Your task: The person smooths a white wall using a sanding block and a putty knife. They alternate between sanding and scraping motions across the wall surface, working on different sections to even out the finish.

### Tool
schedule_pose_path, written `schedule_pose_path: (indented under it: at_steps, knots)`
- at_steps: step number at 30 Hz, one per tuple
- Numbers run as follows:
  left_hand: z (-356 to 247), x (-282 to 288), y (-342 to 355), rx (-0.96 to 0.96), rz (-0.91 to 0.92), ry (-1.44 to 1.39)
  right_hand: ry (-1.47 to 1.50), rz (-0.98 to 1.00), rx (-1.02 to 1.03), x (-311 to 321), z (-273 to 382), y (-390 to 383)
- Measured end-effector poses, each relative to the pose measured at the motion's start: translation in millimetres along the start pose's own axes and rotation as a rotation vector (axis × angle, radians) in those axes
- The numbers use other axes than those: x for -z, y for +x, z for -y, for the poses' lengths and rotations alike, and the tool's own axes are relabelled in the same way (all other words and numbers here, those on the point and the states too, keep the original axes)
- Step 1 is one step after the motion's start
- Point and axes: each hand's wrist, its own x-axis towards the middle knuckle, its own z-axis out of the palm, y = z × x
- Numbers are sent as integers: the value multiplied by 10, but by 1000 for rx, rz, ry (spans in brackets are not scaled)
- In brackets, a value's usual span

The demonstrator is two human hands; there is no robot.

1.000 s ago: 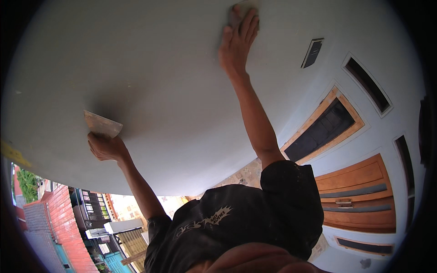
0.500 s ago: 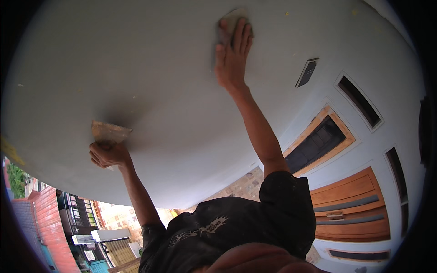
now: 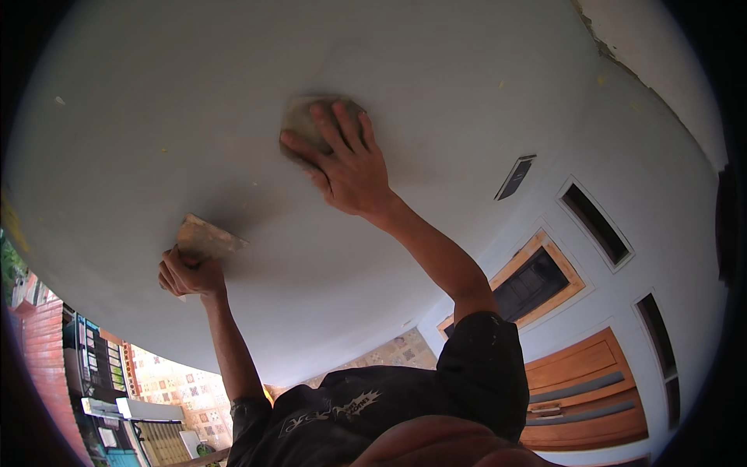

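My left hand (image 3: 191,274) is closed around a wide putty knife (image 3: 208,236) with a worn, stained blade. The blade stands just off or against the smooth grey wall (image 3: 436,93); I cannot tell which. Higher up and to the right, my right hand (image 3: 354,167) lies over a thin, flat grey-brown plate (image 3: 305,117), its exact kind unclear. Spread fingers press this plate against the wall, with the thumb side along its lower left edge. Part of the plate is hidden under the fingers.
A dark switch plate (image 3: 515,177) is set in the wall at right. Past it are narrow window openings (image 3: 597,223), a wood-framed window (image 3: 537,284) and an orange wooden door (image 3: 587,389). Patterned tiles (image 3: 401,350) cover the floor. Red roofing (image 3: 43,342) shows outside at left.
My right hand has swept down and left along the wall with the flat plate, closer to the putty knife. My left hand keeps its grip, and the whole view has shifted a little.
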Motion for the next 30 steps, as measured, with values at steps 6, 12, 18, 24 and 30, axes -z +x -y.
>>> schedule_pose_path:
  at_steps: [6, 12, 18, 24, 30]
  knots:
    - [-23, 27, 32, 7, -3, -19, 159, -214, -436, 623, -533, 1159]
    - [-61, 59, 60, 11, 8, -32, -37, 5, 163, 228, 139, 762]
    - [-83, 101, 98, -20, 1, -62, 2, -132, -17, 398, -38, 1092]
    - [-111, 109, 115, 7, 23, -39, 10, -211, 149, 219, -136, 1596]
    - [-134, 110, 147, -13, -26, -80, -8, -159, 365, 485, 521, 1880]
